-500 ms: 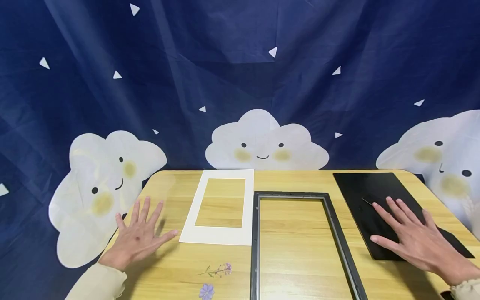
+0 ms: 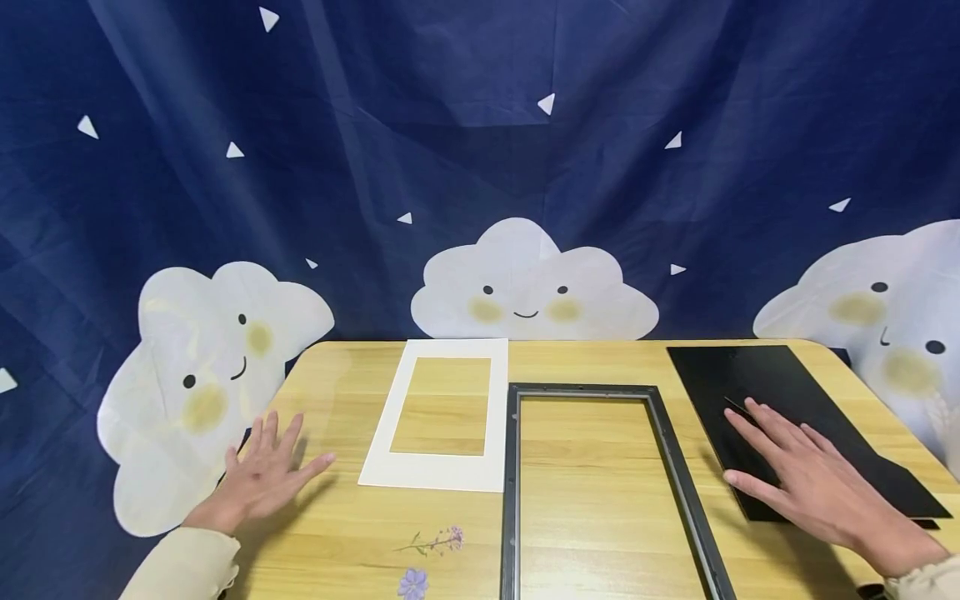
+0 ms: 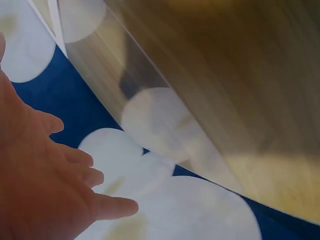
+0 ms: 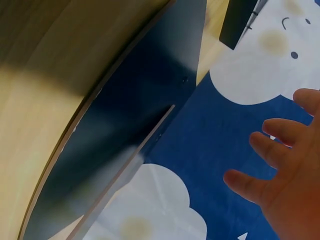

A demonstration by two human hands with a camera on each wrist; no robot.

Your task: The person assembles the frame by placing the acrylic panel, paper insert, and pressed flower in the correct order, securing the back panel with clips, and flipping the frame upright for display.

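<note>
Over the left side of the table, my left hand [image 2: 262, 482] hovers with fingers spread, holding nothing. A clear, glossy sheet [image 3: 155, 110] lies beneath it along the table edge, reflecting the clouds in the left wrist view. My right hand [image 2: 813, 483] hangs above a black backing board [image 2: 720, 379], its fingers extended and nothing in them. A stand leg [image 4: 117, 175] juts up from that board in the right wrist view. Between the hands a black, hollow picture frame [image 2: 510, 500] lies on the table, and a white mat [image 2: 442, 471] with a rectangular window lies left of it.
Two flower pieces, a purple sprig [image 2: 450, 539] and a violet blossom [image 2: 412, 583], lie near the front of the wooden table [image 2: 330, 550]. A dark blue curtain [image 2: 480, 167] printed with smiling clouds hangs right behind the table's back edge.
Both hands have shifted left in the head view, the left hand also slightly downward. The right hand's fingers are closer together than before. The things on the table stay where they were.
</note>
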